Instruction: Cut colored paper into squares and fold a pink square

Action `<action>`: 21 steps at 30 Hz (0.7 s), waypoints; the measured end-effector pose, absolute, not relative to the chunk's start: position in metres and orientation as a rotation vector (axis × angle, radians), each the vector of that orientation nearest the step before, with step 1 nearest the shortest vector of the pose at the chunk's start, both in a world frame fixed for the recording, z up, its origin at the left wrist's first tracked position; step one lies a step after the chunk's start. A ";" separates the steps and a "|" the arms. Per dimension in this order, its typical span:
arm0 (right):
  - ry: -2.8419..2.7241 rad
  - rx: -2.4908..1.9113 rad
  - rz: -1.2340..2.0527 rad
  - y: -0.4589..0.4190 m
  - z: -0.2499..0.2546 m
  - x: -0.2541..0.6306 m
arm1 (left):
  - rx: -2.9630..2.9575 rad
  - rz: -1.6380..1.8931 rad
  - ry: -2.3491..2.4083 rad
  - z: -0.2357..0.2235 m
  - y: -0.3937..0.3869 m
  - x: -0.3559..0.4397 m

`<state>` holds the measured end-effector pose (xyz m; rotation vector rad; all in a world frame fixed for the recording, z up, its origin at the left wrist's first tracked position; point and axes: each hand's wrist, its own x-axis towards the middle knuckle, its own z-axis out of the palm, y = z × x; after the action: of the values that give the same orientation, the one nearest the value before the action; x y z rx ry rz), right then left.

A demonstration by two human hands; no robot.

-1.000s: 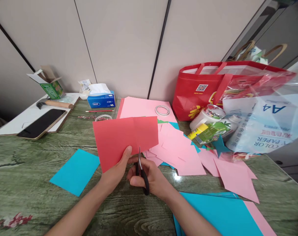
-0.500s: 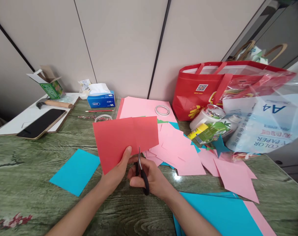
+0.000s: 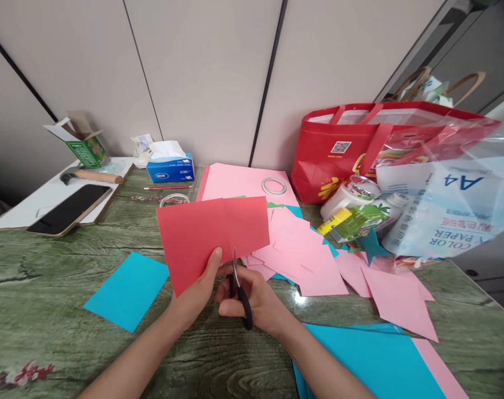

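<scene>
My left hand (image 3: 196,293) pinches the lower edge of a red sheet of paper (image 3: 210,235) and holds it up above the green table (image 3: 48,293). My right hand (image 3: 252,299) grips black-handled scissors (image 3: 240,291). Their blades point up and meet the red sheet's bottom edge near its middle fold. Pink paper pieces (image 3: 306,255) lie just behind and to the right of both hands.
A cyan sheet (image 3: 127,289) lies at the left, a larger cyan sheet (image 3: 372,360) at the near right. A red bag (image 3: 339,149), glue bottles (image 3: 351,194), a plastic paper pack (image 3: 447,205), a tape roll (image 3: 274,186), a tissue box (image 3: 171,167), a phone (image 3: 69,208) and a hammer (image 3: 92,175) stand further back.
</scene>
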<state>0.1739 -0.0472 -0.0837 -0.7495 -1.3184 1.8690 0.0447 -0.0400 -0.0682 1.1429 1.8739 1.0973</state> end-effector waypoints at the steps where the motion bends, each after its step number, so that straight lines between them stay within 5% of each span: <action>1: -1.315 -0.747 1.871 -0.047 -0.084 0.174 | 1.144 1.100 1.881 -0.069 -0.040 0.045; 21: -1.305 -0.738 1.876 -0.047 -0.084 0.173 | 1.105 1.078 1.859 -0.065 -0.041 0.044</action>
<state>0.1733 -0.0471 -0.0841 -0.7377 -1.3048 1.8762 0.0438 -0.0413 -0.0652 1.1054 1.8585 1.0783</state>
